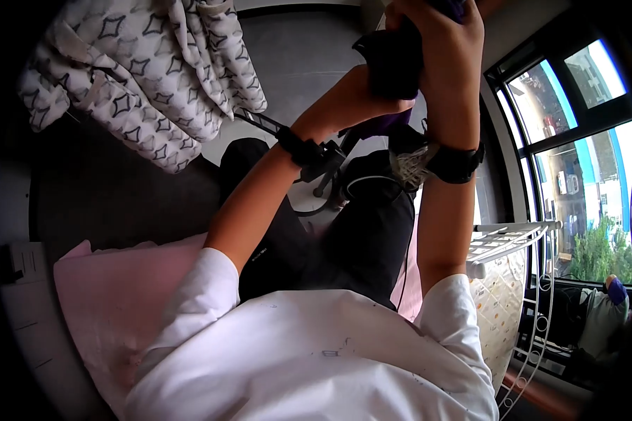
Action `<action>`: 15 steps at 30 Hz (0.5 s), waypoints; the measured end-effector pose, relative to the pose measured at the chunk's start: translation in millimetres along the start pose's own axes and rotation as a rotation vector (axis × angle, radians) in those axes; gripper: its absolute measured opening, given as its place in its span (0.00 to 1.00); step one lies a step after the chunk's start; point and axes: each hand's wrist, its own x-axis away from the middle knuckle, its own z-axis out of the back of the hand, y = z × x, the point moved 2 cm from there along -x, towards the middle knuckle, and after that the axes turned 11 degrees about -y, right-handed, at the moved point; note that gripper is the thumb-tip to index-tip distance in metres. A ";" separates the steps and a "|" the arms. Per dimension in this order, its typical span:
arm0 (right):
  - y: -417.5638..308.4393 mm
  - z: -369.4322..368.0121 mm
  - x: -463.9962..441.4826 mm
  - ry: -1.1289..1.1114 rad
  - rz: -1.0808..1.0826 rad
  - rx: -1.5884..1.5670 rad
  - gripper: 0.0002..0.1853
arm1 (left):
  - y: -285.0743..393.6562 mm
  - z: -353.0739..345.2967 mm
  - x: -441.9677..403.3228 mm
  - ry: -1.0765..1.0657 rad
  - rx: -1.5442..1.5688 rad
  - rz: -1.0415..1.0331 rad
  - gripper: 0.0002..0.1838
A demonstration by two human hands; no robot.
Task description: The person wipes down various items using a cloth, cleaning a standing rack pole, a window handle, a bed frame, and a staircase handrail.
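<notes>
Both arms reach out from the white T-shirt [316,351] toward the far side, elbows only slightly bent, and we find the hands close together. The left forearm [253,200] slants far and to the right, while the right forearm [448,221] runs almost straight ahead. Between the hands, right of centre at the far side, we see the dark cloth [393,63], black with purple parts. The right hand [455,45] is raised beyond the left, its fingers bent in and pressed around the cloth. The left hand [365,102] lies lower, against the near end of the cloth; its fingers are mostly hidden, so we cannot tell how firmly they grip. Black straps circle the left wrist [303,149] and right wrist [458,165].

The far edge of our view cuts off part of the right hand and the cloth. On the right, a white metal rail [542,323] stands beside the right upper arm, with the window [576,140] beyond it. To the left of the hands we see open grey floor [295,56], up to the diamond-patterned blanket [133,88]. Between the forearms, black trousers [372,231] fill the near space, with the pink sheet [123,288] on the left.
</notes>
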 end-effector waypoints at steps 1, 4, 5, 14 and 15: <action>4.1 -0.1 3.3 0.018 0.007 -0.014 0.23 | -6.4 -2.7 0.0 -0.018 0.005 0.015 0.16; 16.2 4.5 10.1 0.066 0.017 -0.061 0.23 | -22.9 -11.5 0.1 0.065 0.123 -0.050 0.15; 18.2 6.6 12.3 0.034 0.034 -0.082 0.23 | -26.4 -12.3 3.3 0.094 0.072 -0.069 0.15; 91.1 19.0 67.0 0.142 -0.012 0.171 0.25 | -113.9 -35.1 45.2 0.239 0.049 -0.001 0.27; 106.6 19.8 77.3 0.141 -0.111 0.081 0.28 | -126.4 -42.4 50.4 0.299 0.159 -0.003 0.36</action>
